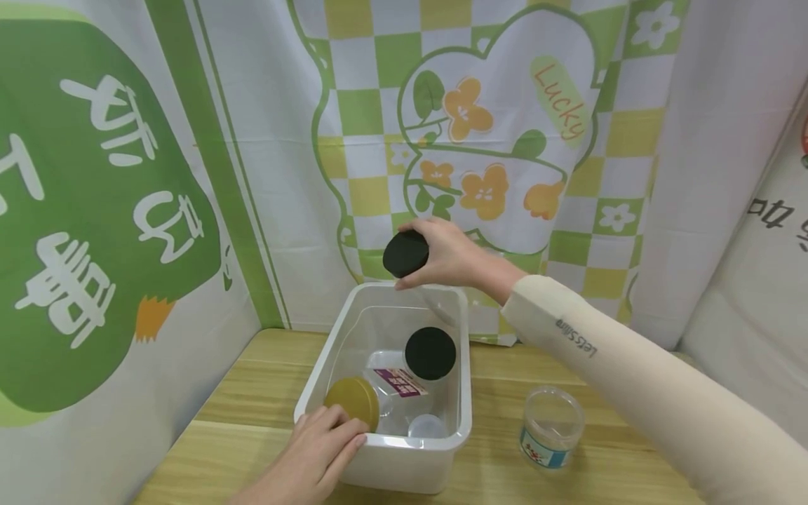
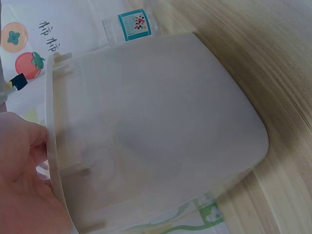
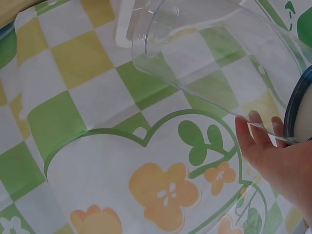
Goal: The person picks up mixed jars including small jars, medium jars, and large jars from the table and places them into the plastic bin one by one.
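Note:
In the head view, my right hand (image 1: 451,256) grips a clear plastic jar by its black lid (image 1: 405,254), above the back right part of a white plastic bin (image 1: 463,400). The right wrist view shows the jar's long transparent body (image 3: 209,63), tilted, with fingers at its lidded end. My left hand (image 1: 322,449) holds the bin's front left rim, its fingers hooked over the edge. Inside the bin are a black-lidded jar (image 1: 431,353), a yellow-lidded jar (image 1: 358,398) near my left fingers, and a small translucent round piece (image 1: 427,426).
A short clear jar with a blue and white label (image 1: 553,428) stands on the wooden table (image 1: 259,400), right of the bin. Printed cloth (image 1: 360,91) hangs behind and on both sides. A purple and white label (image 1: 400,382) shows inside the bin.

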{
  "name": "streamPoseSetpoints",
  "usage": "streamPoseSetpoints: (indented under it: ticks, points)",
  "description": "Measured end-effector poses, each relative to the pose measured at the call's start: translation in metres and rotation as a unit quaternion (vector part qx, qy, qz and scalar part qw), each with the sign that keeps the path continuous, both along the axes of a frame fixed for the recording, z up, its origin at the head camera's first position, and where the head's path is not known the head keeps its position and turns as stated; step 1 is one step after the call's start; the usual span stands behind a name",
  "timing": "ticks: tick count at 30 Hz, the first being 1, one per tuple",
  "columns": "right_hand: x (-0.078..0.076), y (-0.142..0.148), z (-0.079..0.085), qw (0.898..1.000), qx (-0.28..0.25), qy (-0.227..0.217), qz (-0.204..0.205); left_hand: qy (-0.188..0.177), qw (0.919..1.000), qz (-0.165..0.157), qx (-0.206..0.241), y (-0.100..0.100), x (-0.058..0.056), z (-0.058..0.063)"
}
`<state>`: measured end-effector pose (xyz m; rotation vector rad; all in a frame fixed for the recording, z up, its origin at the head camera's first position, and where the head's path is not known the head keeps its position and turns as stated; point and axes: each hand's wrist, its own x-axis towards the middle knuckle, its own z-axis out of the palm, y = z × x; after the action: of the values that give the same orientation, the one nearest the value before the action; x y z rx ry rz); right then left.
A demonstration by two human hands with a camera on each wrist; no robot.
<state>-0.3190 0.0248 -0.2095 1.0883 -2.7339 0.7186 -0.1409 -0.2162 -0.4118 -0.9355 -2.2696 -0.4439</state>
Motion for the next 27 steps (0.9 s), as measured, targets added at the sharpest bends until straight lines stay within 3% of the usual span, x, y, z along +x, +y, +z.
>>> streamPoseSetpoints:
  ticks: [10,27]
  points:
    - [-0.003,-0.012,-0.007,1.0,-0.013,-0.007,0.009,0.003,1.0,-0.004,-0.001,0.0,-0.001,0.001]
    - [-0.007,-0.038,-0.017,0.998,-0.033,0.022,0.039,0.002,1.0,0.003,-0.004,0.0,0.0,0.0]
